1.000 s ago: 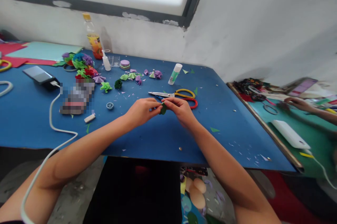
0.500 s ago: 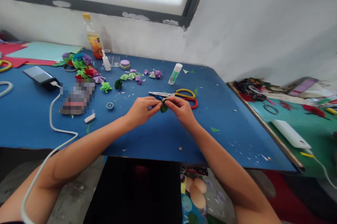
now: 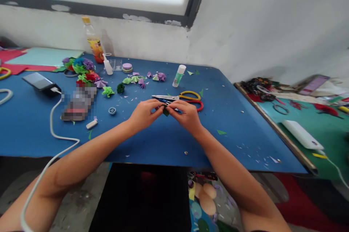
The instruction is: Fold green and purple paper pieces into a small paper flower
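Between the fingertips of both hands is a small piece of dark green paper, partly hidden by the fingers. My left hand pinches it from the left, and my right hand pinches it from the right. Just behind the hands lie scissors with one yellow and one red handle loop, their blades pointing left. A glue stick with a white cap stands upright beyond them. Folded purple and light green paper pieces lie farther back to the left.
On the left are a patterned, blurred-out flat object, a phone with a white cable, and an eraser. A drink bottle stands by the wall. Paper scraps dot the blue table.
Both hands keep their pinch on the green paper, which has turned slightly and shows less between the fingers. The whole view has shifted a little.
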`<state>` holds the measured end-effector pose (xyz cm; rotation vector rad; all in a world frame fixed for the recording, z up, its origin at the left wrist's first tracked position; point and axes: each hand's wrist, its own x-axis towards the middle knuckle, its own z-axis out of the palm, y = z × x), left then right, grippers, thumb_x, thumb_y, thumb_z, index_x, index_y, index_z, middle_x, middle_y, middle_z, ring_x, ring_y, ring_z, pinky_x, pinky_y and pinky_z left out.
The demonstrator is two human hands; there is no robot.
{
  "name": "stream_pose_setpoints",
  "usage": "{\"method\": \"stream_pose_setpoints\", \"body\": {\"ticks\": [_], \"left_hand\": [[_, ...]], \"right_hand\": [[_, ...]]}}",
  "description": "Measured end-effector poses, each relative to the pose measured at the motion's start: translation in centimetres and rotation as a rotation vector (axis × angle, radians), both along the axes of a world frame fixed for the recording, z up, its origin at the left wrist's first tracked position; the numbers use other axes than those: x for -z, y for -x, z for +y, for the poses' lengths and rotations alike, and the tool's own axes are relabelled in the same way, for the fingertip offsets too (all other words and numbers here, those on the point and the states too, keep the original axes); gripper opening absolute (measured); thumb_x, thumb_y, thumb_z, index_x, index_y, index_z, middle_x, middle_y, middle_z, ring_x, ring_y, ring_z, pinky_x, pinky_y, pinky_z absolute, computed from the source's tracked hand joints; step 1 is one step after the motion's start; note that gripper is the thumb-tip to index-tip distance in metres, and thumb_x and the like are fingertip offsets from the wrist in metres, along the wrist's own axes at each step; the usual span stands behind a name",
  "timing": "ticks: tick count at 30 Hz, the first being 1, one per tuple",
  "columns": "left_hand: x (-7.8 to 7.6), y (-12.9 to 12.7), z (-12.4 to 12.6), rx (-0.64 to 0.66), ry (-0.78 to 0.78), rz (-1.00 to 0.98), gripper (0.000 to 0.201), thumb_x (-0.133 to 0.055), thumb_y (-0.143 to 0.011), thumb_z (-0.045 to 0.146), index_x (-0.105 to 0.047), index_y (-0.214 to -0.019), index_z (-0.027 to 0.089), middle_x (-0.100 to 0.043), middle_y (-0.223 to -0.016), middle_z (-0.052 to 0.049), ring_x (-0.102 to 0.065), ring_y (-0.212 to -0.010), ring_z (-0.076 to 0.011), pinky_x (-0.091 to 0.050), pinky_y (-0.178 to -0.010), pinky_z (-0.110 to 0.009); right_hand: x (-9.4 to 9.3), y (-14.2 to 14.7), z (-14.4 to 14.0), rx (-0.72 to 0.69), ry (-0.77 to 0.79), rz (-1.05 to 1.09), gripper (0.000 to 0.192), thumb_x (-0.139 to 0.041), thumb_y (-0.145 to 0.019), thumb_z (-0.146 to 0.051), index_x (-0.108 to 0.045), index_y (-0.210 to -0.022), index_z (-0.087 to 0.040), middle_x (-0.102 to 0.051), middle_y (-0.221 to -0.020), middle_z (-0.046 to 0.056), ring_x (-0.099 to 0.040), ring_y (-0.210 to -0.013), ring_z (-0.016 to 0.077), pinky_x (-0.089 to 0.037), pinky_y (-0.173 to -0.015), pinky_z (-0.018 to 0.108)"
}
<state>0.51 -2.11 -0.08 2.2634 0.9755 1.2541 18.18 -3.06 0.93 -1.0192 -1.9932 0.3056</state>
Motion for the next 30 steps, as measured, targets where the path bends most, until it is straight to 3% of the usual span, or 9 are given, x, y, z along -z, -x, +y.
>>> {"method": "stream_pose_setpoints", "body": {"ticks": [8,18,30], "left_hand": [[0.2,0.2,0.5,0.051,-0.029,-0.017,0.022,-0.052,-0.086,0.025,-0.07,-0.082,0.015,-0.069,-0.076,-0.004,-0.061,-0.062,-0.0102,-0.049,-0.056,-0.019],[0.0,0.4,0.4,0.043,0.0,-0.038,0.024,-0.057,-0.083,0.034,-0.073,-0.078,0.017,-0.07,-0.069,-0.003,-0.062,-0.058,-0.0108,-0.048,-0.056,-0.02],[2.4,-0.1,1.7,0.047,0.303,-0.057,0.017,-0.067,-0.073,0.032,-0.073,-0.072,0.016,-0.071,-0.066,-0.001,-0.063,-0.059,-0.0119,-0.047,-0.057,-0.018]], "right_hand": [[0.2,-0.3,0.0,-0.023,-0.075,-0.017,0.019,-0.056,-0.084,-0.033,-0.069,-0.079,-0.019,-0.067,-0.08,0.006,-0.062,-0.073,0.0168,-0.049,-0.071,0.029],[0.8,0.0,0.5,-0.032,0.106,0.156,0.021,-0.058,-0.082,-0.038,-0.071,-0.077,-0.023,-0.069,-0.079,0.003,-0.063,-0.072,0.0174,-0.049,-0.069,0.03],[2.1,0.1,1.1,-0.051,0.165,0.052,0.017,-0.058,-0.081,-0.031,-0.072,-0.078,-0.023,-0.069,-0.076,0.003,-0.062,-0.069,0.0158,-0.049,-0.071,0.029]]}}
